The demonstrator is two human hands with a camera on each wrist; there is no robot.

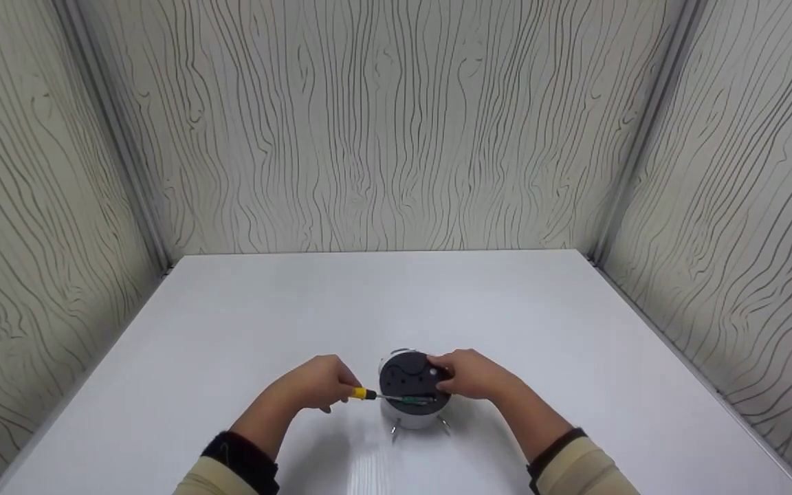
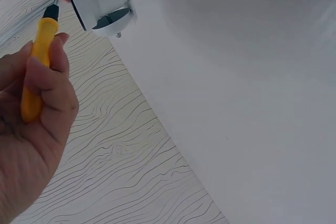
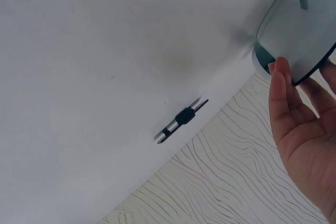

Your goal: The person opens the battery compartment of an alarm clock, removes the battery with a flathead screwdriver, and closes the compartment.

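Observation:
A round white alarm clock (image 1: 413, 420) stands with its black back (image 1: 403, 375) turned up, short metal legs showing. My left hand (image 1: 320, 383) grips a yellow-handled screwdriver (image 2: 43, 40). Its metal shaft reaches over the clock's back to a long slot, where a green strip, apparently a battery (image 1: 415, 400), lies. Whether the tip touches it, I cannot tell. My right hand (image 1: 475, 373) holds the clock's right edge, thumb on the back. In the right wrist view, fingertips (image 3: 282, 72) lie beside a white dome-shaped bell (image 3: 261, 60) on the clock.
The white table (image 1: 265, 295) extends around the clock. Pale wood-patterned panels (image 1: 382, 137) rise at its back and sides. A slim black-and-silver object (image 3: 184, 116) lies on the white surface in the right wrist view; its kind is unclear.

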